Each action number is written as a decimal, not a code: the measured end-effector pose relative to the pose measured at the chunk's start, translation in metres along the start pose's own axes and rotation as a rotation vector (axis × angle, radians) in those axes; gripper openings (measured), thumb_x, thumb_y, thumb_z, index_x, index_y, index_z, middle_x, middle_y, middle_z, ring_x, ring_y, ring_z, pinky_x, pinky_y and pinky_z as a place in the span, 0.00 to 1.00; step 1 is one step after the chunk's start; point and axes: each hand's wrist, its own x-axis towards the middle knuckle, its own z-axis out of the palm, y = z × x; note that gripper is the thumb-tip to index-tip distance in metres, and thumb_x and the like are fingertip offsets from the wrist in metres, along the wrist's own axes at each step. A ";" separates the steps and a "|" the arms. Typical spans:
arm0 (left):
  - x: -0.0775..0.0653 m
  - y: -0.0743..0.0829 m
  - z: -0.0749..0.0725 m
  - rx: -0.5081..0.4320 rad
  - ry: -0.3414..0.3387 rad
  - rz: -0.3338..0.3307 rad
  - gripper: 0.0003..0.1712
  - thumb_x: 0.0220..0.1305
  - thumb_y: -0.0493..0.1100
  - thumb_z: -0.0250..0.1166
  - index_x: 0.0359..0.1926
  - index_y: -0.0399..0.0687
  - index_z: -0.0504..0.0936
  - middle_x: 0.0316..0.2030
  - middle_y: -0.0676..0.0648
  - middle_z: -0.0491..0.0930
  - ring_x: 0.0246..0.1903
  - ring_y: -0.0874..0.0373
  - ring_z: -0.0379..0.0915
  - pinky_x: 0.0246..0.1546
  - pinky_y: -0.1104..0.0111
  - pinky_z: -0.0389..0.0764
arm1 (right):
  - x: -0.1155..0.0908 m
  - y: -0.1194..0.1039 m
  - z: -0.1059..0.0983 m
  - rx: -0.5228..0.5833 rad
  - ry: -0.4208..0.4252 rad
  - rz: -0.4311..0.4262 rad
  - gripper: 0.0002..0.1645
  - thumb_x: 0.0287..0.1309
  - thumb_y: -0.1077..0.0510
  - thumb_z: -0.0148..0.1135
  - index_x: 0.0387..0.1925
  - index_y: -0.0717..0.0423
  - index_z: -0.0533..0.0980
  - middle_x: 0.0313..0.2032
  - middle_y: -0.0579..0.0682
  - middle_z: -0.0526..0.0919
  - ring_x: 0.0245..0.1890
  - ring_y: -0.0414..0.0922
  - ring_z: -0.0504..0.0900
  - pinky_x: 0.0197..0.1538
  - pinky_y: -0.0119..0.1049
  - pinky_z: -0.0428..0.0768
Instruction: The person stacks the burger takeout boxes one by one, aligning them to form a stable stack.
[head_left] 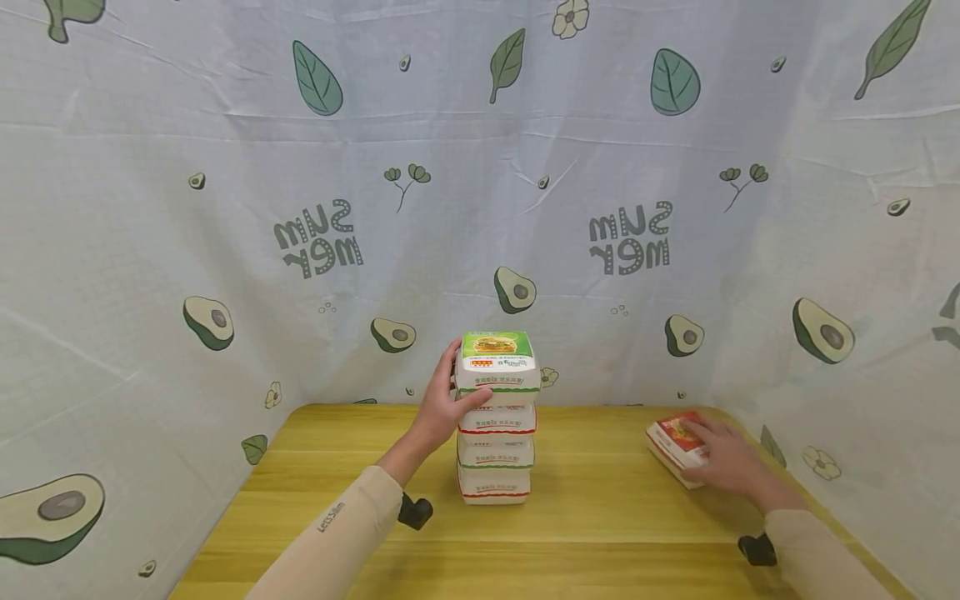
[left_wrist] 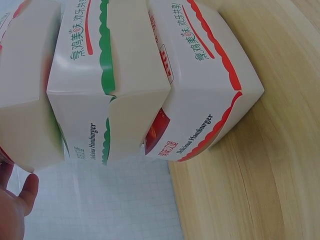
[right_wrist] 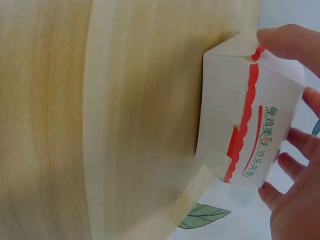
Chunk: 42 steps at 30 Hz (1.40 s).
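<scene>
Several paper hamburger boxes stand stacked in the middle of the table, with red and green trims alternating. The top hamburger box [head_left: 498, 367] has a green lid with a burger picture. My left hand [head_left: 442, 404] holds it from the left, thumb across its front and fingers along its side, partly hidden. Lower down, a green-trimmed box [left_wrist: 80, 65] and the red-trimmed bottom box [left_wrist: 205, 65] show up close in the left wrist view. At the far right, my right hand [head_left: 723, 454] grips a red-lidded hamburger box [right_wrist: 250, 120], its thumb on one side and fingers over the lid.
The wooden table [head_left: 585, 517] has its right edge close beside my right hand. Behind and around it hangs a pale curtain [head_left: 465, 233] printed with avocados and leaves. The tall stack stands near the table's back edge.
</scene>
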 end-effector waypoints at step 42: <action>0.000 0.001 0.001 -0.002 -0.001 0.006 0.52 0.68 0.41 0.65 0.80 0.44 0.41 0.64 0.37 0.68 0.51 0.48 0.73 0.43 0.64 0.83 | -0.008 0.016 0.014 -0.007 -0.028 -0.022 0.60 0.41 0.47 0.81 0.73 0.59 0.60 0.67 0.76 0.57 0.58 0.79 0.62 0.52 0.77 0.69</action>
